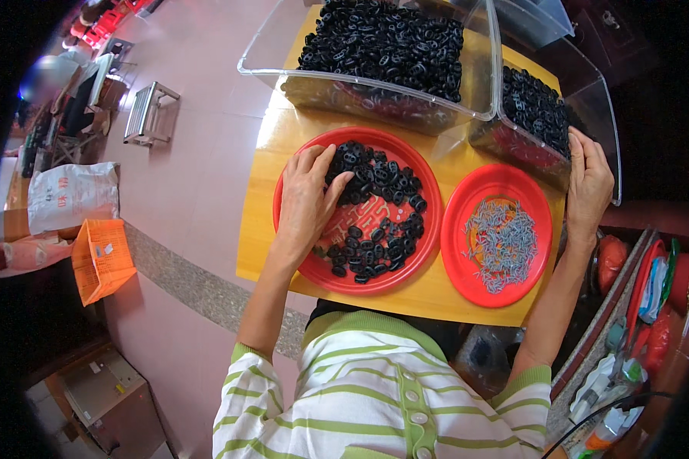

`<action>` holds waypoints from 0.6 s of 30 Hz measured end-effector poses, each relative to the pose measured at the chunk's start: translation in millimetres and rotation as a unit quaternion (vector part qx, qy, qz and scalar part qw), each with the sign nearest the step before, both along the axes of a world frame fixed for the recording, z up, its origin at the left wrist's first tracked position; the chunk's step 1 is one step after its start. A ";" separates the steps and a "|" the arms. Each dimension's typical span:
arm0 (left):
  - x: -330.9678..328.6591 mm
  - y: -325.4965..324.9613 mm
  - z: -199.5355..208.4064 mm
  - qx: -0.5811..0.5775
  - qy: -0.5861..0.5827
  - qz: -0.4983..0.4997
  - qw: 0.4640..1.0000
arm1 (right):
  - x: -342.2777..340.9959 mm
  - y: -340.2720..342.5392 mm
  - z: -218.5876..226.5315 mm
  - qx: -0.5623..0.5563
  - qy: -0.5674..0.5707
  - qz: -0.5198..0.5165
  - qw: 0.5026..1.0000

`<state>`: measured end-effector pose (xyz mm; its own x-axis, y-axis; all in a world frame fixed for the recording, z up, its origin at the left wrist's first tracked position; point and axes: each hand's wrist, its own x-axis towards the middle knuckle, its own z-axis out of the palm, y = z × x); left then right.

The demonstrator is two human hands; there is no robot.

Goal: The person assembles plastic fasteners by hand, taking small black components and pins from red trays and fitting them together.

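Note:
A round red tray [308, 270] on the yellow table holds two heaps of small black oval plastic pieces [371, 256] with holes. My left hand [306, 191] rests over its left side, thumb and fingers apart, fingertips at the edge of the upper heap. To the right, a smaller red plate [457, 256] carries many small grey metal screws or pins [505, 241]. My right hand [592, 180] is against the near right part of a clear plastic bin [524, 157], fingers stretched upward and holding nothing I can see. More black pieces [534, 99] lie in that bin.
A larger clear bin [383, 88] full of black pieces stands at the table's [256, 229] far side. Left on the floor are a metal stool [149, 115], an orange bag [103, 260] and a white sack [73, 197]. Cluttered shelving [643, 306] stands at the right.

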<state>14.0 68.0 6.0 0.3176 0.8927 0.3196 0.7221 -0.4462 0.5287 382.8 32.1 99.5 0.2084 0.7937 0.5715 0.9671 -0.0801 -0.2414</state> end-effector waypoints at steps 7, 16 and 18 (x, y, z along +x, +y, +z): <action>14.1 1.2 -1.7 0.008 0.057 0.013 0.998 | -84.7 -28.8 10.8 0.023 0.165 0.112 0.980; 11.3 -1.7 -4.3 0.017 0.048 0.016 0.999 | -170.0 -22.1 -64.8 -0.185 0.118 0.221 0.950; 10.4 -1.1 -4.5 0.020 0.053 0.017 0.998 | -175.9 -16.2 -73.2 -0.173 0.074 0.195 0.963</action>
